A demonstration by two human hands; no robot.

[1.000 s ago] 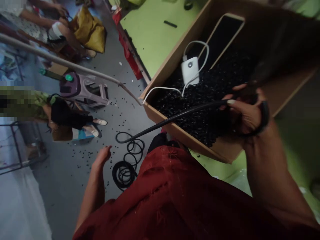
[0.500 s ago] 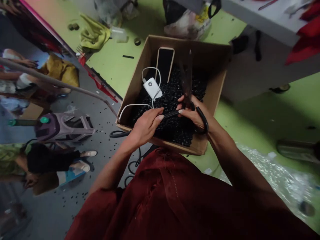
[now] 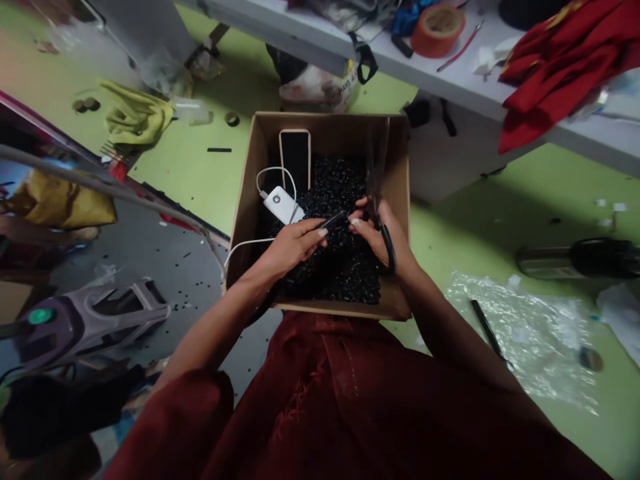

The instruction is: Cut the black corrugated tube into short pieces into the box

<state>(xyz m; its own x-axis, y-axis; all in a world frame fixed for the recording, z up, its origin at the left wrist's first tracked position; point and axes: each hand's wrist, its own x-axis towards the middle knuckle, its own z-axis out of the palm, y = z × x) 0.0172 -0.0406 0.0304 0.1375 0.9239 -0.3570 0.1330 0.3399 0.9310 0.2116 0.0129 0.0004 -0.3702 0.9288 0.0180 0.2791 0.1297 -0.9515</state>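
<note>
My left hand (image 3: 293,245) has its fingers pressed together, pinching a black cable (image 3: 335,219) above the cardboard box (image 3: 325,137), while my right hand (image 3: 377,235) curls around black-handled scissors (image 3: 389,250), over that box's black plastic granules (image 3: 345,273), near its white power bank (image 3: 280,205).

Our left hand (image 3: 293,248) pinches a thin black cable (image 3: 334,219) above heaped black pieces (image 3: 330,273) in a cardboard box (image 3: 325,141); our right hand (image 3: 381,235) grips black-handled scissors (image 3: 388,250), blades up.
</note>
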